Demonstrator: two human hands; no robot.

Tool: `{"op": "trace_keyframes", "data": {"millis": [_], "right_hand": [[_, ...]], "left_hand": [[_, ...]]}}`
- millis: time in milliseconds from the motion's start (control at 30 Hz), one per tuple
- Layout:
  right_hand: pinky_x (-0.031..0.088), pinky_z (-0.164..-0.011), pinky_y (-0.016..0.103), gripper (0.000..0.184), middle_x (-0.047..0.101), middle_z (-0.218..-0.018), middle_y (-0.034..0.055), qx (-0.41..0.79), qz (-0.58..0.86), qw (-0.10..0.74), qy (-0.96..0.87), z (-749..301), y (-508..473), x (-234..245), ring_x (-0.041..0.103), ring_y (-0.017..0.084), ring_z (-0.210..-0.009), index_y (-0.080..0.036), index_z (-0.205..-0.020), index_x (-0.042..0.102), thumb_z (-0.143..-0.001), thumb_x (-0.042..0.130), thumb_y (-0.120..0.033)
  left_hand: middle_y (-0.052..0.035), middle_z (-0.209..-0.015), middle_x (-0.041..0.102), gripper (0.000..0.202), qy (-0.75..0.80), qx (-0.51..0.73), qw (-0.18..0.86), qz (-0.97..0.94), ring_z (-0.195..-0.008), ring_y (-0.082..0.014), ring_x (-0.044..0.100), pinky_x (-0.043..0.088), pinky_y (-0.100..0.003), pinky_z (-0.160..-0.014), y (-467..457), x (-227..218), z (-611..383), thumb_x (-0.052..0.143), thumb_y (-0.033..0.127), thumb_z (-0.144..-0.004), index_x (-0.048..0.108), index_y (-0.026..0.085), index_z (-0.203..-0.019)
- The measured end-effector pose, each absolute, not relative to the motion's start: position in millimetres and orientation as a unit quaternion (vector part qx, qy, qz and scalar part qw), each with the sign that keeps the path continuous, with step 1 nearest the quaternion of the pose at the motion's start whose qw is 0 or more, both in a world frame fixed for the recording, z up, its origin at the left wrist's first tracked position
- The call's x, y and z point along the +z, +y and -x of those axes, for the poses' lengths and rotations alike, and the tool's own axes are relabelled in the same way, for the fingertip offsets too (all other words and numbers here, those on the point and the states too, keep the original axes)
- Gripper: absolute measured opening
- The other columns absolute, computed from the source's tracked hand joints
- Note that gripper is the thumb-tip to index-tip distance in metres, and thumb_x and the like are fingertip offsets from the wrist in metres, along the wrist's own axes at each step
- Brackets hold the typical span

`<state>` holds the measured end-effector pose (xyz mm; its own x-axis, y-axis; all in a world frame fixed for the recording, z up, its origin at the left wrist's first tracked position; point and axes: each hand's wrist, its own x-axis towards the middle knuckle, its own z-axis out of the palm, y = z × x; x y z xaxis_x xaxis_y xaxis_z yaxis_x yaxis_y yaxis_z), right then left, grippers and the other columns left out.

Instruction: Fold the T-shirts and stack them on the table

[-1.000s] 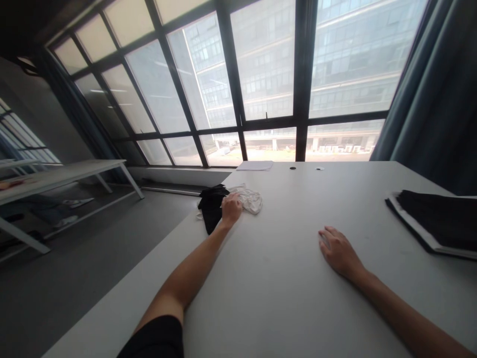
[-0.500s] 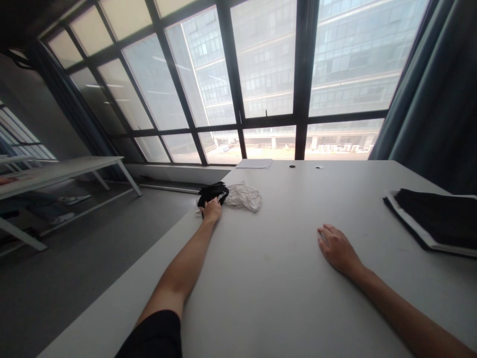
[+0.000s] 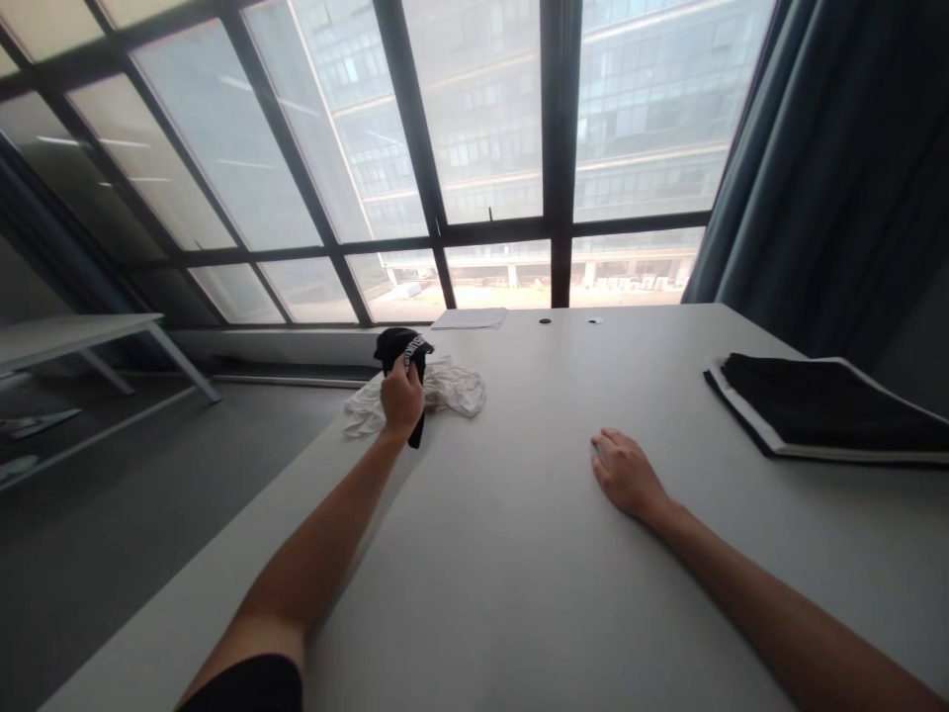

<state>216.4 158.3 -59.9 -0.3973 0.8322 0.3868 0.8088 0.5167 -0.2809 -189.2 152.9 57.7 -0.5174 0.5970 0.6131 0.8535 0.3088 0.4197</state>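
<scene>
White table [image 3: 504,534]; illegible lettering [image 3: 413,350] on black cloth [image 3: 390,344]

From close above the white table [image 3: 504,564], 1 head camera faces forward (and down) across it toward windows [image 3: 474,119] beyond.

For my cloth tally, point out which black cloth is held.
The white-lettered black cloth, in the left hand; the black cloth at right lies untouched.

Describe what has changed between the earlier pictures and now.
The left hand has closed on the black cloth and raised it, baring more white cloth beneath. The view has swung right. The right hand still rests on the table; the black-and-white stack is unmoved.
</scene>
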Motion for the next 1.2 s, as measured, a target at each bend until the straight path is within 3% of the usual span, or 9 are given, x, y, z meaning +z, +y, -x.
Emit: {"op": "trace_keyframes", "data": {"millis": [167,233,333,567,833,967,1200], "right_hand": [[0.037,-0.113,0.046,0.05,0.058,-0.137,0.0192,0.06,0.491,0.308,-0.813,-216.1,159.4,-56.0,0.051,0.03,-0.13,-0.008,-0.137,0.054,-0.091,0.045,-0.025],[0.037,-0.115,0.045,0.051,0.056,-0.139,0.0192,0.077,0.492,0.359,-0.79,-216.7,160.7,-53.7,0.048,0.028,-0.133,-0.008,-0.14,0.051,-0.094,0.041,-0.026],[0.035,-0.117,0.046,0.049,0.055,-0.142,0.0192,0.097,0.488,0.412,-0.764,-217.2,161.4,-50.0,0.045,0.027,-0.137,-0.008,-0.138,0.053,-0.097,0.037,-0.028],[0.033,-0.119,0.05,0.044,0.05,-0.149,0.0127,0.111,0.403,0.391,-0.82,-213.0,153.2,-44.9,0.039,0.028,-0.142,-0.018,-0.138,0.057,-0.097,0.046,-0.03],[0.031,-0.118,0.055,0.048,0.041,-0.157,0.011,0.1,0.379,0.311,-0.866,-215.0,150.3,-47.2,0.034,0.031,-0.146,-0.021,-0.145,0.052,-0.098,0.049,-0.031],[0.031,-0.118,0.053,0.051,0.036,-0.159,0.0137,0.077,0.418,0.344,-0.837,-215.1,153.1,-46.8,0.032,0.03,-0.147,-0.017,-0.149,0.046,-0.099,0.045,-0.029],[0.028,-0.118,0.055,0.046,0.04,-0.157,0.0141,0.035,0.457,0.392,-0.797,-211.5,154.3,-43.1,0.032,0.03,-0.147,-0.016,-0.143,0.052,-0.101,0.039,-0.027]], "left_hand": [[-0.0088,-0.147,0.054,0.044,-0.633,-0.324,0.062,0.7,-0.139,-0.0264,0.046,0.033,-0.04,-0.116,138.8,36.9,98.8,0.04,0.03,-0.103,0.052,0.02,-0.145],[-0.0056,-0.155,0.046,0.048,-0.579,-0.235,-0.018,0.78,-0.147,-0.0282,0.034,0.023,-0.047,-0.121,129.7,22.6,72.4,0.048,0.041,-0.101,0.051,0.027,-0.147],[-0.0049,-0.159,0.039,0.05,-0.548,-0.158,-0.077,0.818,-0.149,-0.0293,0.029,0.019,-0.052,-0.121,119.8,2.5,56.1,0.047,0.05,-0.101,0.051,0.031,-0.146],[-0.0074,-0.163,0.029,0.052,-0.57,-0.135,-0.023,0.81,-0.151,-0.0375,0.02,0.025,-0.059,-0.118,117.7,-19.0,60.2,0.042,0.051,-0.103,0.045,0.031,-0.151],[-0.0074,-0.161,0.034,0.052,-0.539,-0.13,-0.025,0.832,-0.149,-0.0346,0.026,0.03,-0.052,-0.119,119.2,-17.7,59.1,0.043,0.049,-0.103,0.047,0.028,-0.151],[-0.0061,-0.161,0.034,0.051,-0.51,-0.133,-0.022,0.85,-0.15,-0.0352,0.024,0.029,-0.053,-0.119,119.1,-18.0,63.6,0.043,0.049,-0.103,0.047,0.03,-0.15],[-0.0035,-0.163,0.031,0.052,-0.42,-0.125,-0.027,0.898,-0.152,-0.0348,0.019,0.026,-0.055,-0.121,108.4,-12.0,60.7,0.049,0.044,-0.102,0.043,0.033,-0.152]]}}
